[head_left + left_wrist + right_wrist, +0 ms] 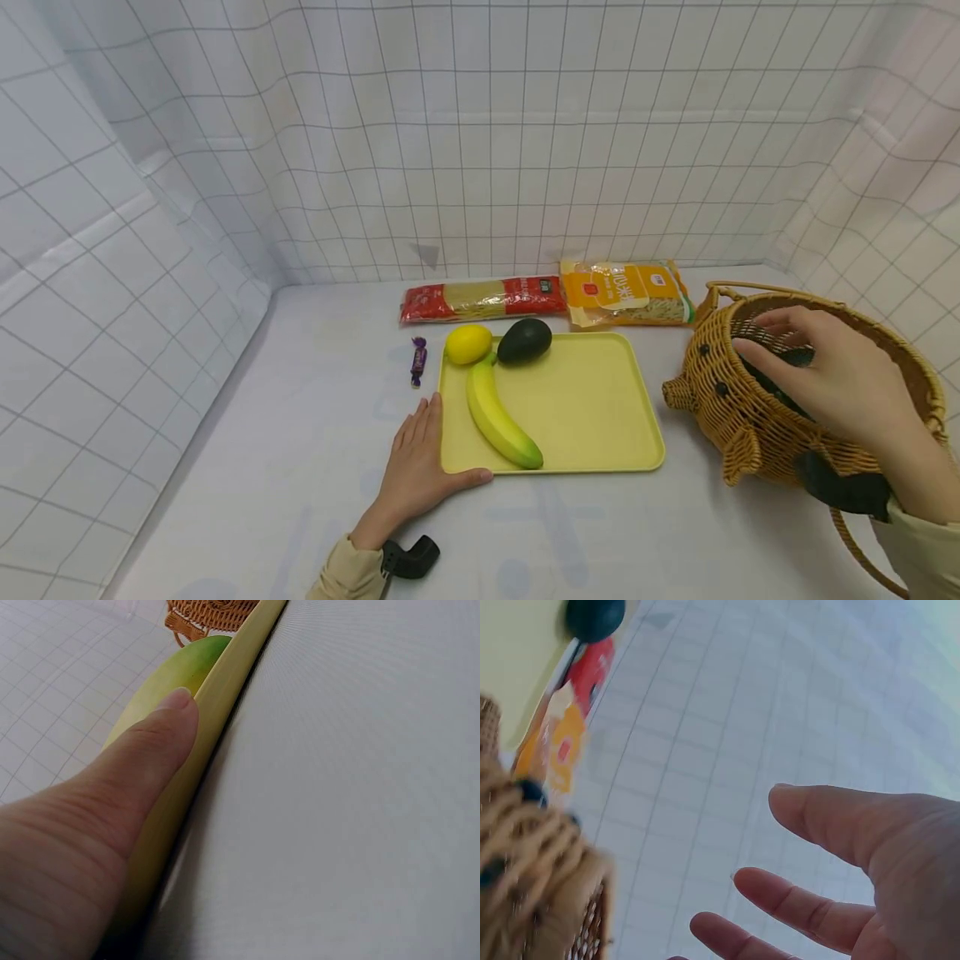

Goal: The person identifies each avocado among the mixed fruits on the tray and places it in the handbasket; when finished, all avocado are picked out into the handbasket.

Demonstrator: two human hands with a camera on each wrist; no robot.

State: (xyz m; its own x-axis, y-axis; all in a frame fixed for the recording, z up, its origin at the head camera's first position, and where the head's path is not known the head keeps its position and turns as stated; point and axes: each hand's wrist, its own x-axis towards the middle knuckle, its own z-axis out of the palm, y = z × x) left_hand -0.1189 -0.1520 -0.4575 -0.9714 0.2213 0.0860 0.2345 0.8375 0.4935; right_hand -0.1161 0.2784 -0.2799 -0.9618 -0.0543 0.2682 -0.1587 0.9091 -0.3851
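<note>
My left hand [416,471] lies flat on the desk [300,467] against the near left corner of the yellow tray [592,417], thumb pressed along its rim, which I judge steadies the tray; that grip is released, holding nothing. On the tray a banana [498,414] lies lengthwise, with a lemon [468,343] and an avocado [524,340] at the far edge, touching or nearly so. My right hand [825,375] hovers over the mouth of the pig-shaped wicker basket [750,417] just right of the tray, fingers loosely spread above something dark inside; I see nothing grasped. Two noodle packets [480,300] lie behind the tray, and a wrapped candy [417,360] sits to its left.
</note>
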